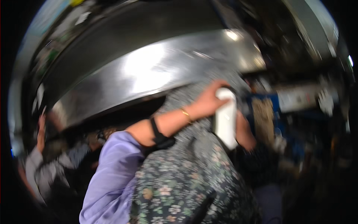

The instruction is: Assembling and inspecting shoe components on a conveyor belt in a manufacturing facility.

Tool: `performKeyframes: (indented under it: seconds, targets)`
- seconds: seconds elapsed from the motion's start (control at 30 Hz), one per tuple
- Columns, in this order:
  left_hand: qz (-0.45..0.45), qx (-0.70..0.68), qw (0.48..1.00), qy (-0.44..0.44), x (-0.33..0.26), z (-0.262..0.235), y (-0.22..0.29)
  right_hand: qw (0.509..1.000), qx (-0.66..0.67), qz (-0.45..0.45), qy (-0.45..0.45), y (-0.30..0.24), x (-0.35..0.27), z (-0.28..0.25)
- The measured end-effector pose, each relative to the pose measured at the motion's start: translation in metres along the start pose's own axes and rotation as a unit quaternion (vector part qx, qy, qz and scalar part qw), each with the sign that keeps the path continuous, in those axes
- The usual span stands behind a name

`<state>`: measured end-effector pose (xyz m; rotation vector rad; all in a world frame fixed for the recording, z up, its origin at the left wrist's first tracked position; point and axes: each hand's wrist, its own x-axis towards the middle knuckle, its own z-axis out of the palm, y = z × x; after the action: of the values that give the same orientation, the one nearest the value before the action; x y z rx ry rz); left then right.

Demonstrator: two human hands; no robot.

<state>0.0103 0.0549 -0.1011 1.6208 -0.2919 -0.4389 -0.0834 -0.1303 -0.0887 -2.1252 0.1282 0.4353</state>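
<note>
A long white piece with rounded edges point(226, 123) is held upright in front of my body; its kind is too blurred to tell. My left hand point(212, 98) grips its upper end, thumb across the near face and fingers over the top. Along its right side, my right hand point(244, 130) is partly covered by the piece, and its fingers are hidden. Behind both hands is my dark flowered apron point(175, 183). My left arm has a lilac sleeve, a black band and a thin gold-coloured bracelet point(185, 114).
A shiny metal worktable point(108, 80) stretches across ahead of me. At the left, another person in grey sleeves point(48, 171) has a hand raised by its end. To the right are brown cardboard point(263, 119), blue containers and a white glove point(326, 102).
</note>
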Motion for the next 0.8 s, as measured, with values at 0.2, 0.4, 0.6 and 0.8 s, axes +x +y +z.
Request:
performKeyframes:
  seconds: [0.2, 0.4, 0.6, 0.8]
  targets:
    - [-0.026, -0.038, 0.998, -0.047, 0.023, 0.014, 0.01, 0.901, -0.374, -0.105, 0.194, -0.04, -0.004, -0.011]
    - [0.013, -0.015, 0.993, -0.118, 0.019, 0.017, 0.008, 0.975, 0.21, -0.052, 0.044, 0.027, -0.031, 0.002]
    - [-0.077, -0.276, 0.954, -0.084, 0.019, 0.002, 0.013, 0.926, 0.352, -0.054, 0.126, 0.02, -0.021, 0.022]
    - [0.09, 0.539, 0.831, 0.103, -0.014, 0.017, 0.031, 0.974, 0.066, 0.028, 0.215, -0.047, -0.012, 0.047]
